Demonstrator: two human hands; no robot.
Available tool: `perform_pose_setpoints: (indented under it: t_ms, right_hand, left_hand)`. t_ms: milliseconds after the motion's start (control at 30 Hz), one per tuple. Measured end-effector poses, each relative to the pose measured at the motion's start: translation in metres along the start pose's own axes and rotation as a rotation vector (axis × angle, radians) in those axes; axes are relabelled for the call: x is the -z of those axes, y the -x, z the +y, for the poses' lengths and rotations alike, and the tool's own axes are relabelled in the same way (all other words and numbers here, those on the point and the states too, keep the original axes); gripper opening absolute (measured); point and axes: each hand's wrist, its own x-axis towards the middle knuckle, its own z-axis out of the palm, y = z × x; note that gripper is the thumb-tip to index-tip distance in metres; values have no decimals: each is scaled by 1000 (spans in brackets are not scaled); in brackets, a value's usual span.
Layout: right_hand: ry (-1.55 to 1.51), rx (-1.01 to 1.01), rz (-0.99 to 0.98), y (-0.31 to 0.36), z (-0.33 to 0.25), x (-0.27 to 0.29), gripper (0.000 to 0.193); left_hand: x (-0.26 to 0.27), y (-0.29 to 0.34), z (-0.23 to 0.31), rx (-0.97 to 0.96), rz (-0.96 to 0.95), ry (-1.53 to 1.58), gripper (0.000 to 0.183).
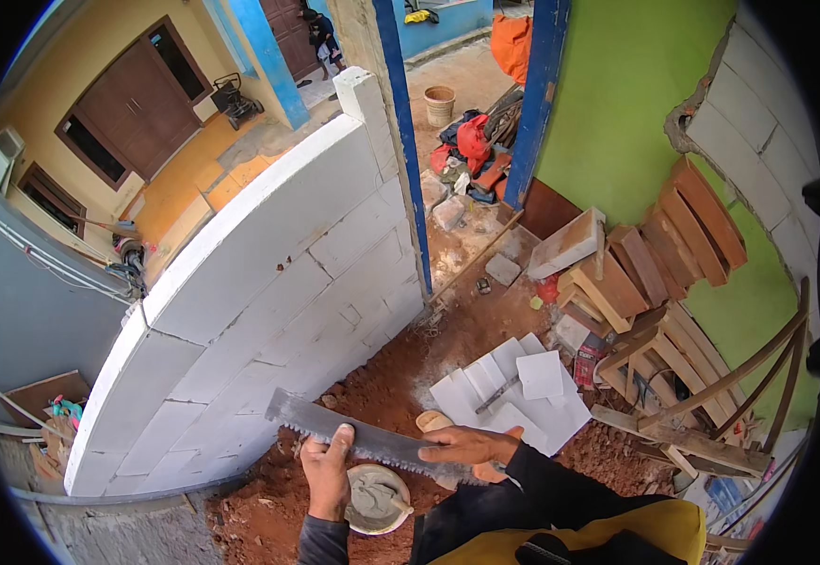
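Note:
Across the front of me lies a handsaw (363, 440) with a broad grey blade and coarse teeth along its lower edge. My left hand (326, 471) is closed on the blade, its thumb laid over the face. Farther right my right hand (466, 446) rests over the same blade with its fingers bent round it; an orange part, perhaps the handle, shows below that hand. Under the saw stands a round pail (357, 517) of wet grey mortar. White lightweight blocks (542, 375) lie just beyond my right hand, a thin dark bar on them.
A white block wall (268, 273) rises on my left, beside a blue door frame (539, 85). Wooden boards and frames (683, 348) are heaped at right against a green wall (617, 122). Red soil (358, 391) covers the ground. Another person (322, 42) stands far off.

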Motion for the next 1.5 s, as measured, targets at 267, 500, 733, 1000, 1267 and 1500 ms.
perform_pose_setpoints:
  t_ms: [267,500,733,1000,1267,1500]
  right_hand:
    - [-281,-45,193,96,0,60,55]
    - [-1089,592,581,105,-25,59,33]
    - [-1039,692,1168,157,-22,85,23]
    - [-974,752,1131,157,-26,98,15]
    - [542,417,1443,119,-114,142,50]
    - [1096,407,1200,74,-197,199,62]
  left_hand:
    - [-19,-140,89,-107,-420,108,26]
    - [-85,-277,157,-299,-360,-205,44]
    - [-126,-389,160,-1220,116,-1310,29]
    - [-121,-395,209,-1011,27,-1317,37]
    - [-88,-394,174,-724,1,-1568,88]
    - [-107,-410,152,-551,48,-1532,94]
